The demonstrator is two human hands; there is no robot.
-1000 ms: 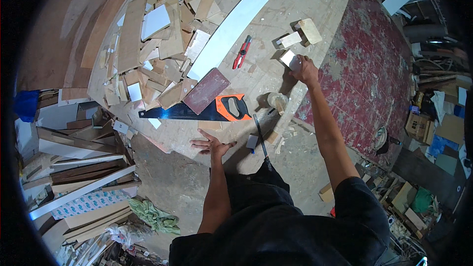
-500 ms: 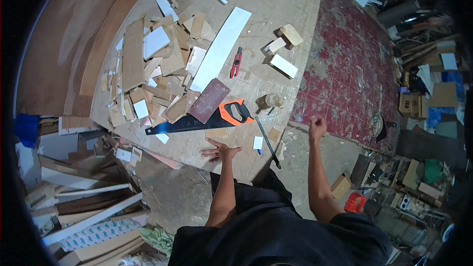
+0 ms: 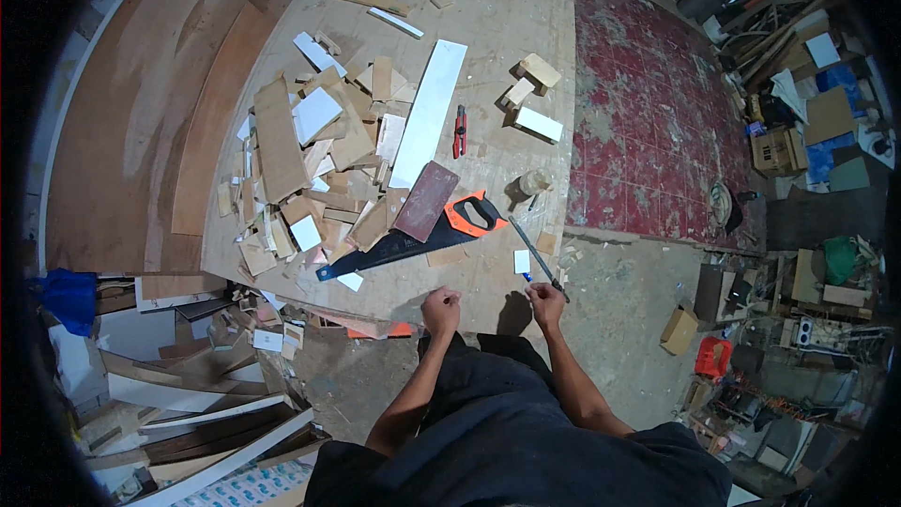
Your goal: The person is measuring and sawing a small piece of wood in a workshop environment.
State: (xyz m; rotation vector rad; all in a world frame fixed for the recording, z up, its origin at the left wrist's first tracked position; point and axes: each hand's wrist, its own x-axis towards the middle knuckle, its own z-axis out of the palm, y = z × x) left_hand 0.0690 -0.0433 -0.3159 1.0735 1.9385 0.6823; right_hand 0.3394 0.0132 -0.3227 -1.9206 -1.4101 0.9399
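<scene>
My left hand [image 3: 441, 312] hovers at the near edge of the wooden worktable [image 3: 375, 296], its fingers curled into a loose fist with nothing visible in them. My right hand [image 3: 545, 306] is closed at the table's near right, fingertips bent together beside a small blue item [image 3: 527, 277]; whether they grip anything is hidden. A small white square piece [image 3: 522, 262] lies just beyond, next to a long thin dark tool [image 3: 540, 259] like a file. Farther in, a handsaw [image 3: 413, 241] with an orange and black handle lies flat, partly under a reddish-brown board [image 3: 427, 201].
Wood and board offcuts [image 3: 319, 145] pile up on the left. A long white strip [image 3: 429, 117], a red utility knife [image 3: 460, 132], a jar [image 3: 533, 183] and small blocks [image 3: 538, 124] lie farther back. Scrap boards [image 3: 206, 394] fill the floor at left; a red basket [image 3: 713, 357] stands right.
My left hand has gone from spread fingers over the table to a loose fist at its edge. My right hand has swung left and inward to beside the blue item. The view has shifted.
</scene>
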